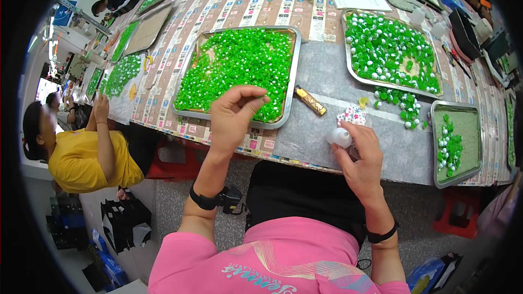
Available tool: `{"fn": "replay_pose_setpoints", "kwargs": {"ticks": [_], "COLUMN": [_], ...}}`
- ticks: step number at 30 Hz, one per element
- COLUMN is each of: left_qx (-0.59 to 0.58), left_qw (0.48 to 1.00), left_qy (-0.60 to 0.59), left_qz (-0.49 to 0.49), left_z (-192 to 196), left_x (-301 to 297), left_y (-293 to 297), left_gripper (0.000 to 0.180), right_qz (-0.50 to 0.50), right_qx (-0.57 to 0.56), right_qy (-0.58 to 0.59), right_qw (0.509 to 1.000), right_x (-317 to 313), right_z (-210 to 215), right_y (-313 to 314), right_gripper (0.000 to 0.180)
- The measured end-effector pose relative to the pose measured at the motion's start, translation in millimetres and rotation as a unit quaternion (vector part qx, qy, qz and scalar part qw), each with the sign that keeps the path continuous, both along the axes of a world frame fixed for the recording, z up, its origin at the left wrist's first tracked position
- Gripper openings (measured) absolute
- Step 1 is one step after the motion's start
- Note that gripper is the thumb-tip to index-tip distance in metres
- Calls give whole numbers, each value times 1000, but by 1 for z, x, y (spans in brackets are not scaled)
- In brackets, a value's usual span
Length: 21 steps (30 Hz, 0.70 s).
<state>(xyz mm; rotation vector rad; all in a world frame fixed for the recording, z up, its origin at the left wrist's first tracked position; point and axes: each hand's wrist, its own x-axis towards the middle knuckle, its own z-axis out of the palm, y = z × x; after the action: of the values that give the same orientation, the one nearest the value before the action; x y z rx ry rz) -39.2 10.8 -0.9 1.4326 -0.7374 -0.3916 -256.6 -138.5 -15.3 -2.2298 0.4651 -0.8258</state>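
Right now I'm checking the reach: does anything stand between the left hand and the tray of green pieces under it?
Nothing visible does. The left hand hangs, fingers pinched, right over the near rim of the metal tray of green pieces. The gold lighter lies off to the right.

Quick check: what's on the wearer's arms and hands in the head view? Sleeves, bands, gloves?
Both hands bare, no gloves. The left hand has a black wristband carrying a small black clip-on device. The right hand has a thin black band at the wrist. Forearms uncovered; pink short-sleeved shirt with pale print.
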Motion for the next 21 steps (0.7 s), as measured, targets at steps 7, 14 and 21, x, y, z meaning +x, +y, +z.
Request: {"fn": "replay_pose_setpoints", "kwargs": {"ticks": [7, 14, 21], "left_qx": [-2, 17, 27], "left_qw": [965, 911, 883], "left_qy": [243, 369, 418], "left_qz": [-103, -185, -213], "left_z": [-2, -3, -13], "left_x": [-46, -79, -94], "left_y": [0, -8, -17], "left_gripper": [21, 20, 17], "right_qz": [16, 17, -62], "right_qx": [94, 246, 334], "right_qy": [-32, -34, -115], "right_qw": [995, 969, 933], "right_x": [-18, -56, -73], "right_z": [23, 28, 28], "right_y": [7, 7, 7], "right_gripper": [44, 53, 44]}}
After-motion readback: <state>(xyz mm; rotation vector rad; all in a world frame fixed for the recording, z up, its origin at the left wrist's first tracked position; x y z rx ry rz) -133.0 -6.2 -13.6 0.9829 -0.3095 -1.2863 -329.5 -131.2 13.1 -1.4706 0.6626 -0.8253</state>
